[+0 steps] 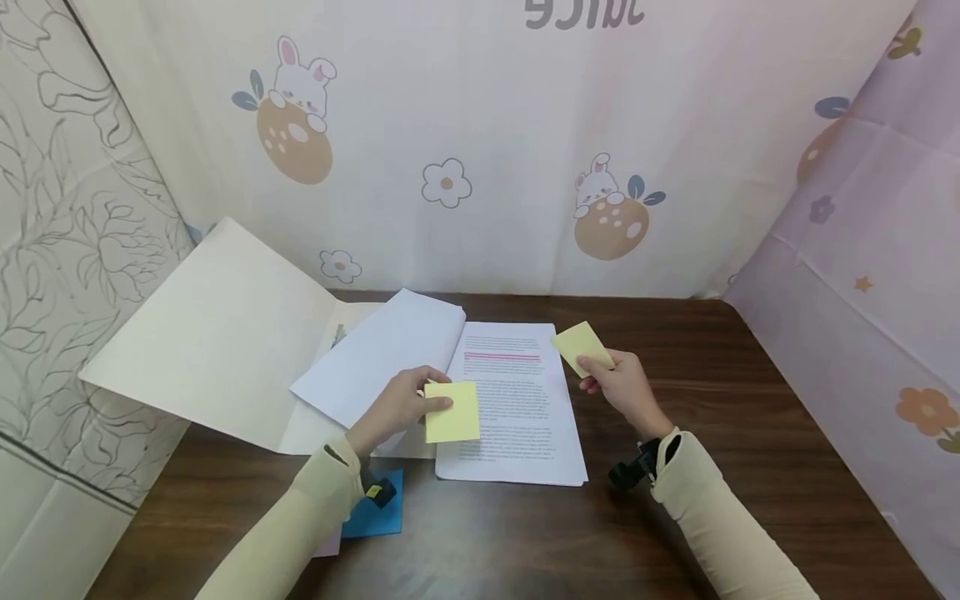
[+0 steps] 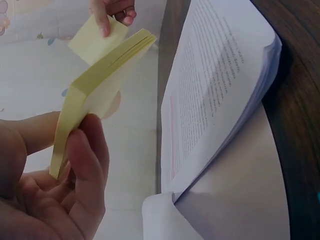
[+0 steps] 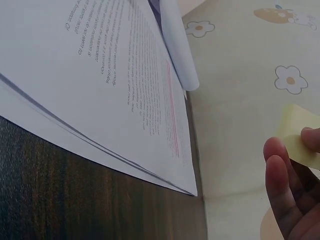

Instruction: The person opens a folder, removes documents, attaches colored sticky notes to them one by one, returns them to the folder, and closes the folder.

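My left hand (image 1: pixel 405 404) pinches a thick pad of yellow sticky notes (image 1: pixel 453 413) between thumb and fingers, over the left edge of the printed page. The left wrist view shows the pad's layered edge (image 2: pixel 82 92). My right hand (image 1: pixel 627 385) holds a single yellow sticky note (image 1: pixel 581 347) by its lower corner, beside the page's upper right edge. Under and between the hands lies a stack of printed pages (image 1: pixel 510 454), with pink highlighted lines (image 1: pixel 502 357) near the top. Its turned-over sheets (image 1: pixel 390 337) lean to the left, showing their blank backs.
A cream folder (image 1: pixel 225 342) stands spread at the left, its cover raised, with a metal clip (image 1: pixel 338 335) at the fold. Blue paper (image 1: pixel 384 521) and a pale purple piece (image 1: pixel 328 546) lie under the left forearm. A printed curtain (image 1: pixel 510 100) backs the dark wooden table (image 1: pixel 675 333).
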Available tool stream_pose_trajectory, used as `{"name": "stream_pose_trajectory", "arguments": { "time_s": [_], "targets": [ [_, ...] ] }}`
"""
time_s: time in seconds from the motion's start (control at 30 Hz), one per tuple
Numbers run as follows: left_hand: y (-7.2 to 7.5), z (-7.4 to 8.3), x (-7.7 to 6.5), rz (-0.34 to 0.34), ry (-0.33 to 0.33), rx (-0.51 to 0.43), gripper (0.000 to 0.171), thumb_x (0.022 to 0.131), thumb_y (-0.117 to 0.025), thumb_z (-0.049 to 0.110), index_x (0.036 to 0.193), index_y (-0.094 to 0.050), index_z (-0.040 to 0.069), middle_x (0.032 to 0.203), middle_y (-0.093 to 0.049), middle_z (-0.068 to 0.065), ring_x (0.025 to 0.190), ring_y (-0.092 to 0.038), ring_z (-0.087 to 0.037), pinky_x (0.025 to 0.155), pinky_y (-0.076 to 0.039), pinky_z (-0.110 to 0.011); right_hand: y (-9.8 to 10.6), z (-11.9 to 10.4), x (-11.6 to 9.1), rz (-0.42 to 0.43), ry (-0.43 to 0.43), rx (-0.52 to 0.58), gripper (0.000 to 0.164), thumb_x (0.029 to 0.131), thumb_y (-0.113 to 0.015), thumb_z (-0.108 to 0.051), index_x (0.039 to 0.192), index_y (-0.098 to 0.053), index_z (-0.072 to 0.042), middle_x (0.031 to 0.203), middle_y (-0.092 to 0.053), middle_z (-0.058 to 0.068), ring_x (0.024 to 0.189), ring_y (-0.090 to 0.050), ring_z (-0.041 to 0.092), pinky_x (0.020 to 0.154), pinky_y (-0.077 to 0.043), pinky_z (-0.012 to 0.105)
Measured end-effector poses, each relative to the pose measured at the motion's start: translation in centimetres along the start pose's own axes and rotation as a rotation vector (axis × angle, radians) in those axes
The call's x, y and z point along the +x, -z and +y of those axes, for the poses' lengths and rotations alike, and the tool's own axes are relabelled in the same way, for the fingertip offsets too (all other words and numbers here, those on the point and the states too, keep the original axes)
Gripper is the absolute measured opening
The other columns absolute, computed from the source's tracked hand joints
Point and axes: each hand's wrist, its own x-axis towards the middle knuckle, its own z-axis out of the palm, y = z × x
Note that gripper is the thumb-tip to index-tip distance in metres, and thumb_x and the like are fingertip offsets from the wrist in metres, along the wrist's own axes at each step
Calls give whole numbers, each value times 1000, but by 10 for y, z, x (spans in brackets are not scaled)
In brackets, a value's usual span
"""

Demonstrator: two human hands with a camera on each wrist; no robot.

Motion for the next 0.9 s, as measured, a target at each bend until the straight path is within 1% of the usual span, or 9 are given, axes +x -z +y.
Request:
{"name": "stream_pose_trajectory", "arguments": {
  "time_s": [0.1, 0.2, 0.33, 0.37, 0.5, 0.67, 0.73, 0.8, 0.9],
  "targets": [
    [0, -5, -3, -39, 12, 17, 34, 85, -74, 19, 117, -66, 11, 97, -63, -8, 72, -58, -17, 61, -54, -26, -1, -1, 0, -11, 9, -3, 38, 95, -64, -24, 110, -63, 11, 89, -69, 28, 68, -69, 24, 66, -58, 33],
    [-1, -6, -7, -80, 16, 38, 35, 85, -75, 19, 118, -66, 13, 100, -63, -7, 76, -57, -18, 61, -53, -26, -2, -3, 0, -12, 6, -11, 39, 95, -64, -25, 111, -63, 10, 90, -69, 28, 67, -68, 22, 65, -57, 30],
    [0, -6, -12, -142, 1, 67, 34, 85, -74, 19, 118, -66, 14, 108, -63, -8, 82, -56, -19, 64, -53, -27, -3, -1, 2, -17, -6, -18, 38, 95, -63, -25, 112, -63, 9, 95, -68, 30, 67, -67, 20, 65, -56, 27],
    [1, -6, -14, -163, -4, 75, 33, 86, -74, 18, 118, -66, 15, 109, -63, -8, 84, -56, -19, 65, -53, -28, -4, -1, 3, -20, -5, -16, 38, 95, -63, -25, 112, -63, 10, 95, -67, 31, 68, -67, 21, 65, -56, 27],
    [0, -9, -21, -245, -35, 119, 30, 86, -73, 19, 115, -67, 18, 114, -62, -6, 90, -54, -20, 71, -50, -29, -5, 1, 2, -19, -1, -7, 38, 95, -63, -24, 112, -63, 10, 93, -68, 28, 70, -69, 25, 64, -56, 26],
    [-5, -14, -28, -342, -37, 97, 29, 87, -72, 16, 116, -67, 16, 102, -61, -6, 78, -57, -18, 65, -52, -30, -5, 2, 1, 0, 17, 8, 41, 94, -65, -28, 109, -63, 11, 83, -69, 17, 67, -68, 24, 61, -55, 25],
    [-6, -16, -30, -372, -34, 89, 29, 87, -71, 15, 116, -66, 14, 97, -60, -6, 72, -59, -17, 61, -53, -31, -5, 4, 1, 3, 29, 7, 43, 93, -65, -28, 108, -63, 12, 81, -69, 15, 67, -68, 28, 60, -54, 25],
    [-7, -17, -32, -392, -43, 104, 28, 87, -71, 14, 115, -66, 13, 94, -61, -4, 70, -59, -16, 60, -51, -30, -5, 4, 0, 6, 29, 3, 41, 94, -65, -28, 108, -63, 11, 82, -69, 15, 68, -68, 30, 60, -54, 25],
    [-9, -19, -36, -416, -61, 126, 26, 87, -71, 13, 112, -66, 13, 90, -62, -3, 69, -58, -15, 58, -50, -30, -4, 2, 0, -1, 20, -6, 38, 94, -64, -25, 109, -63, 11, 85, -69, 18, 70, -68, 31, 62, -55, 27]
  ]
}}
